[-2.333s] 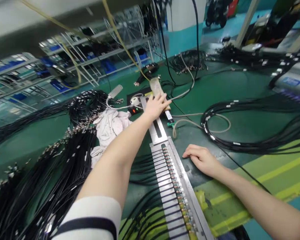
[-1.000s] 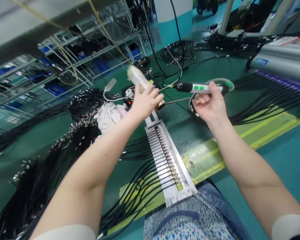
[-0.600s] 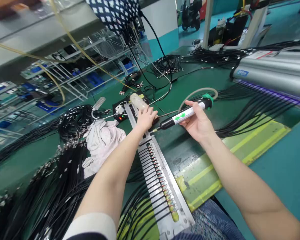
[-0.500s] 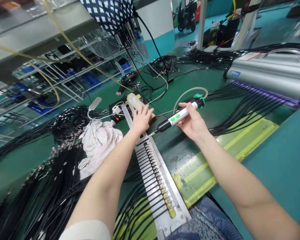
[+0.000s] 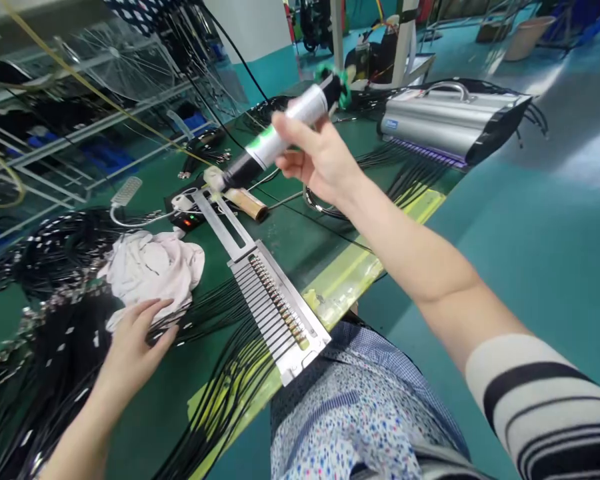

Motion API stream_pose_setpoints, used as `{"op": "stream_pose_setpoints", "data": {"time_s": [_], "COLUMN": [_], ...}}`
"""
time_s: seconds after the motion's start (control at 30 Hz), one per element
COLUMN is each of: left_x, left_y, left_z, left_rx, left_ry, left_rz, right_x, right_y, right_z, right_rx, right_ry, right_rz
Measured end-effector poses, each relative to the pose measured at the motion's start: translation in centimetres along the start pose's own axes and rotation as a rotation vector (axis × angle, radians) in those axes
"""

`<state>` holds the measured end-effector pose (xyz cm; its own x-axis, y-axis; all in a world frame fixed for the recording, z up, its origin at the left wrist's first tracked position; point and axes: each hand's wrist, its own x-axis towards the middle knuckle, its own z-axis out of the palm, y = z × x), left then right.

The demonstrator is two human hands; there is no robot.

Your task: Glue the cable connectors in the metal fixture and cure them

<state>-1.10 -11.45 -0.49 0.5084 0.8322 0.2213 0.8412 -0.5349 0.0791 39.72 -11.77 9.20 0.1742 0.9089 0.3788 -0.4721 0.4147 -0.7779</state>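
Note:
My right hand [image 5: 325, 157] grips a dispensing syringe [image 5: 287, 130] with a white and green label, black ends and a green fitting at its top. Its blurred tip points down-left, over the far end of the metal fixture [image 5: 307, 313]. Along that fixture lies a row of small cable ends, their black cables [image 5: 215, 373] fanning out to the left. My left hand [image 5: 137, 343] has its fingers apart and holds nothing. It is just in front of a crumpled pale cloth [image 5: 155, 263], over black cables; whether it touches them I cannot tell.
A silver box with a handle [image 5: 445, 120] glows purple underneath at the right, cables running under it. Behind the fixture stand a black control box [image 5: 187, 220] and a brownish cylinder [image 5: 250, 203]. Cable bundles [image 5: 65, 247] crowd the left side. Yellow tape [image 5: 350, 277] lines the table edge.
My left hand has left the fixture's far end and come back left towards the cloth and cables. My right hand has lifted the syringe up from the fixture. The view has shifted too.

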Motion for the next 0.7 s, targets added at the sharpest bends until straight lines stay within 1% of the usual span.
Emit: {"op": "stream_pose_setpoints", "data": {"time_s": [0.07, 0.13, 0.17, 0.23, 0.27, 0.3, 0.37, 0.4, 0.47, 0.53, 0.6, 0.7], "left_x": [-1.5, -1.9, -1.7, -1.0, -0.6, -0.2, 0.4, 0.5, 0.6, 0.4, 0.2, 0.2], "left_y": [0.4, 1.3, 1.9, 3.3, 4.0, 4.6, 5.8, 6.3, 7.2, 7.7, 7.9, 7.5], "left_z": [-0.3, -0.4, -0.4, -0.1, 0.0, 0.3, 0.9, 1.2, 1.8, 2.4, 2.7, 3.0], "left_rx": [-0.062, -0.106, -0.126, -0.163, -0.181, -0.197, -0.224, -0.231, -0.239, -0.244, -0.250, -0.250], "left_ry": [-0.045, -0.068, -0.068, -0.064, -0.065, -0.066, -0.062, -0.053, -0.054, -0.075, -0.092, -0.092], "left_rz": [-0.032, -0.034, -0.022, 0.020, 0.047, 0.075, 0.121, 0.137, 0.152, 0.148, 0.138, 0.123], "right_x": [0.7, 1.3, 1.4, 1.4, 1.1, 0.6, -0.8, -1.7, -3.3, -4.5, -5.2, -5.0], "right_y": [-3.3, -6.1, -7.1, -8.0, -7.8, -7.2, -4.8, -3.3, 0.3, 3.6, 6.1, 7.9], "right_z": [1.7, 3.0, 3.4, 3.8, 3.8, 3.6, 3.1, 2.8, 2.2, 1.8, 1.8, 2.2], "right_rx": [-0.122, -0.133, -0.104, -0.063, -0.059, -0.055, -0.019, 0.042, 0.096, 0.065, -0.010, -0.117], "right_ry": [0.021, 0.035, 0.025, 0.020, 0.023, 0.031, 0.056, 0.072, 0.161, 0.222, 0.254, 0.245], "right_rz": [-0.036, -0.094, -0.096, -0.093, -0.088, -0.089, -0.093, -0.077, -0.028, 0.009, 0.038, -0.018]}}
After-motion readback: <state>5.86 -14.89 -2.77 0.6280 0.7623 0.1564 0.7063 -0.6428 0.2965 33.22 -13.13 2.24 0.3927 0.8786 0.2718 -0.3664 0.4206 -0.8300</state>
